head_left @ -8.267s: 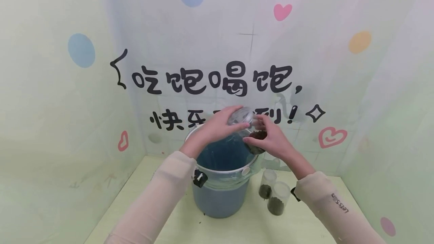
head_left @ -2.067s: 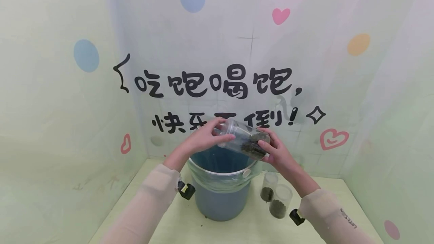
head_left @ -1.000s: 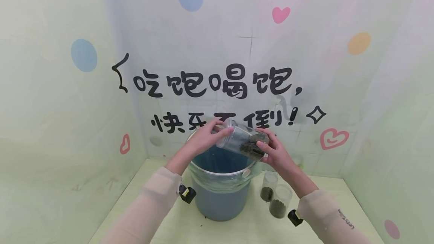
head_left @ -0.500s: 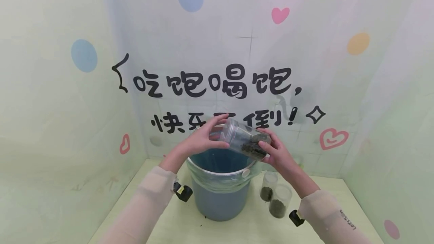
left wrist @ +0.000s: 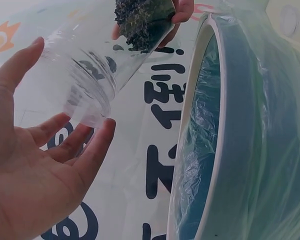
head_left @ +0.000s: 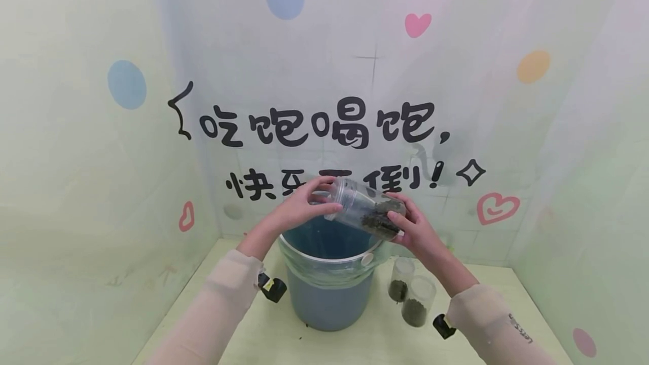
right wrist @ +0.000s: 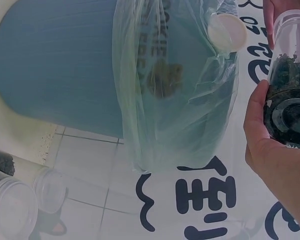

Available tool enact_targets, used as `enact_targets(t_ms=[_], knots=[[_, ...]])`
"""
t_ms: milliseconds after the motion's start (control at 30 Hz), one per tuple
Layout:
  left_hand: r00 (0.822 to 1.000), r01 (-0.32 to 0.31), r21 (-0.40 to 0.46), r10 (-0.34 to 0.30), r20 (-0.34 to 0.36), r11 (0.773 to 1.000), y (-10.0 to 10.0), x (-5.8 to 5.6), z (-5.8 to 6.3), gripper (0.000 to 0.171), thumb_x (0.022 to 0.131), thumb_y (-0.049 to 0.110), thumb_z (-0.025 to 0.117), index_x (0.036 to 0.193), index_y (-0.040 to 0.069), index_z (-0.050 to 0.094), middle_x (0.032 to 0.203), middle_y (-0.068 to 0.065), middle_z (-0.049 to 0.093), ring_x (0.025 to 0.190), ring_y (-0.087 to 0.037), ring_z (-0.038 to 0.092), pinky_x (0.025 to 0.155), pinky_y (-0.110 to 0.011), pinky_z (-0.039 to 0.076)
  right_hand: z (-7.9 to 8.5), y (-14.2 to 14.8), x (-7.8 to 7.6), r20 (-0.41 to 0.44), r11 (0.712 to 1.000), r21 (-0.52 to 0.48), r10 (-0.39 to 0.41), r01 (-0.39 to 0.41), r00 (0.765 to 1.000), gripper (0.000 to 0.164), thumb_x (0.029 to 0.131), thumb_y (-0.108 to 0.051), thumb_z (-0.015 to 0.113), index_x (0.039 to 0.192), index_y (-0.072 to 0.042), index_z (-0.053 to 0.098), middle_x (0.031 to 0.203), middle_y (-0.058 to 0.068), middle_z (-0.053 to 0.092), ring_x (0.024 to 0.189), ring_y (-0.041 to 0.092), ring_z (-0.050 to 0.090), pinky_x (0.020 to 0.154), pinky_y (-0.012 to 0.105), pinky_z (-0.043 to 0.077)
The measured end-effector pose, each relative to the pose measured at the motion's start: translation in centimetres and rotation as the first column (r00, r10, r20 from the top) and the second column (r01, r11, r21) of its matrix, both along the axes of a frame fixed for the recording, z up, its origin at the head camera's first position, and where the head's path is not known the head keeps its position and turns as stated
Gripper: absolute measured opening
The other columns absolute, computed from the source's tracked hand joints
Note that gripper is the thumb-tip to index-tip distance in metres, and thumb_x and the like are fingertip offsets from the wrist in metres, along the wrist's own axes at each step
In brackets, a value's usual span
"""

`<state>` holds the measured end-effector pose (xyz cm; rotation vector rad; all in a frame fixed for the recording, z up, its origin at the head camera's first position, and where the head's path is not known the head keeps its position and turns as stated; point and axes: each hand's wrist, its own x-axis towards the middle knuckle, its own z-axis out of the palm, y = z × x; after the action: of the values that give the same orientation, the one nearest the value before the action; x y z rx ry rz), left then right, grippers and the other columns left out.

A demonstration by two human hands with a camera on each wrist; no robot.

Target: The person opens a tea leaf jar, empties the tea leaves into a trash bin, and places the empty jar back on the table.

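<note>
Plastic jar: tilted above bucket
Left hand: half-spread round ten-o'clock end
Right hand: gripping four-o'clock end

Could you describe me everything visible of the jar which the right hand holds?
The jar is clear and cylindrical, apparently plastic, with rings around one end. Dark, crumbly contents gather toward its base. It tilts above the bucket, base lower than the ringed end. The right hand grips it near the base; the left hand curves around the other end. Whether it is closed is unclear.
</note>
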<state>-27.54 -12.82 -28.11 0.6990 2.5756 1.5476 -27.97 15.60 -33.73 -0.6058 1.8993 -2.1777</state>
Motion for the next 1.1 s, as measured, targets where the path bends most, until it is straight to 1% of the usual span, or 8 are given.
enact_targets(t_ms=[133,233,433,633,733,967,1100], knots=[[1.000,-0.030,-0.020,0.030,0.009,0.999,-0.5,0.0,-0.1,0.070,0.093,0.033,0.070,0.153,0.023,0.037,0.152,-0.010,0.046,0.139,-0.035,0.048,0.110,-0.052,0.045,0.0,0.2,-0.1,-0.003,1.000,-0.006,-0.005,0.005,1.000,0.035,0.105,-0.019,0.047,0.139,-0.028,0.043,0.133,-0.002,0.041,0.114,0.013,0.052,0.086,0.035,0.059],[0.999,-0.053,-0.034,0.053,0.011,0.998,-0.8,0.0,-0.1,0.069,0.092,0.036,0.070,0.152,0.026,0.038,0.151,-0.009,0.047,0.139,-0.034,0.048,0.111,-0.053,0.045,0.0,0.3,-0.1,-0.006,1.000,-0.007,-0.010,0.010,1.000,0.038,0.105,-0.018,0.048,0.141,-0.025,0.041,0.133,-0.001,0.040,0.114,0.012,0.053,0.085,0.035,0.059],[0.999,-0.052,-0.031,0.051,-0.011,0.998,-1.7,0.1,-0.3,0.069,0.093,0.034,0.069,0.153,0.021,0.037,0.153,-0.015,0.044,0.139,-0.039,0.047,0.110,-0.055,0.045,-0.1,0.4,-0.2,0.002,1.000,-0.010,-0.020,0.020,1.000,0.038,0.105,-0.017,0.047,0.141,-0.027,0.041,0.133,-0.001,0.040,0.113,0.012,0.054,0.085,0.035,0.059],[0.998,-0.066,-0.038,0.065,-0.023,0.997,-2.8,0.1,-0.4,0.068,0.094,0.031,0.069,0.152,0.018,0.037,0.152,-0.017,0.045,0.138,-0.039,0.048,0.108,-0.054,0.047,-0.2,0.6,-0.2,-0.002,1.000,-0.006,-0.023,0.023,1.000,0.038,0.105,-0.018,0.047,0.141,-0.027,0.041,0.135,0.000,0.039,0.113,0.013,0.054,0.085,0.035,0.059],[0.997,-0.070,-0.025,0.069,-0.029,0.997,-3.4,0.1,-0.5,0.067,0.094,0.029,0.069,0.152,0.016,0.038,0.151,-0.019,0.045,0.135,-0.040,0.050,0.106,-0.053,0.049,-0.2,0.6,-0.2,-0.006,1.000,-0.005,-0.019,0.019,1.000,0.037,0.105,-0.018,0.047,0.140,-0.028,0.041,0.135,0.001,0.038,0.114,0.013,0.053,0.085,0.035,0.059],[0.993,-0.118,-0.048,0.117,-0.035,0.992,-5.3,0.2,-0.7,0.069,0.093,0.032,0.068,0.153,0.015,0.037,0.150,-0.018,0.046,0.135,-0.040,0.050,0.109,-0.055,0.045,-0.3,0.8,-0.3,-0.007,1.000,-0.011,-0.025,0.025,1.000,0.036,0.105,-0.017,0.046,0.139,-0.028,0.042,0.133,-0.002,0.041,0.113,0.011,0.055,0.085,0.035,0.059],[0.991,-0.132,-0.048,0.131,-0.024,0.990,-6.5,0.0,-0.8,0.069,0.094,0.031,0.067,0.153,0.015,0.035,0.151,-0.019,0.045,0.136,-0.041,0.049,0.108,-0.055,0.047,-0.3,1.1,-0.2,-0.010,1.000,0.000,-0.028,0.028,1.000,0.034,0.105,-0.019,0.046,0.137,-0.031,0.043,0.133,-0.002,0.041,0.113,0.010,0.055,0.085,0.034,0.059]])
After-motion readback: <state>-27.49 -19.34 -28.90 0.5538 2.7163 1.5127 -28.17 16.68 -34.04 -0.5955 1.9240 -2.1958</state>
